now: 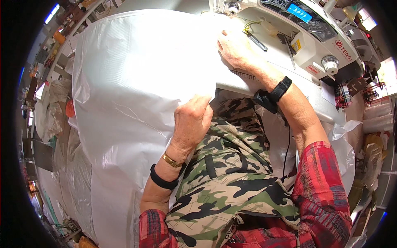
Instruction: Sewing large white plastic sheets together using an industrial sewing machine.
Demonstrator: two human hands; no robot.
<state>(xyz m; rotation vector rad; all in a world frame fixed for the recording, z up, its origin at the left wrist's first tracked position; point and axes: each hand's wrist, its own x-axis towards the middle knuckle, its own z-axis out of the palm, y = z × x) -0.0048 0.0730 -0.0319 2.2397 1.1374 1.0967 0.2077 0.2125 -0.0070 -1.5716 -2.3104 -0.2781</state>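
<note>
Your left hand (191,122) is curled closed, thumb against the bent fingers, with the right-hand edge of the white sheet (136,74) pinched in it. Your right hand (235,47) rests further up by the same edge, fingers bent and close to the needle end of the sewing machine (269,9); glare washes out the fingertips, so I cannot tell whether they grip the sheet or only press on it.

The sheet spreads up and to the left from your hands, its upper part lying smooth and its lower part hanging in folds to the left of your lap. A few loose threads (140,118) lie on it, left of your left hand.

On your left wrist you wear a gold-coloured watch (171,160) and a black band (162,178); on your right, a black strap (280,89) with a dark box beside it.

Just right of your right hand, a small cutting tool (257,41) lies on the machine bed near a yellow-green cord (247,28). Beyond are the lit blue display (299,13) and a round knob (331,64).

A camouflage apron (227,186) covers your lap, between red plaid sleeves (324,186). Clear plastic (53,118) is heaped at the far left.
</note>
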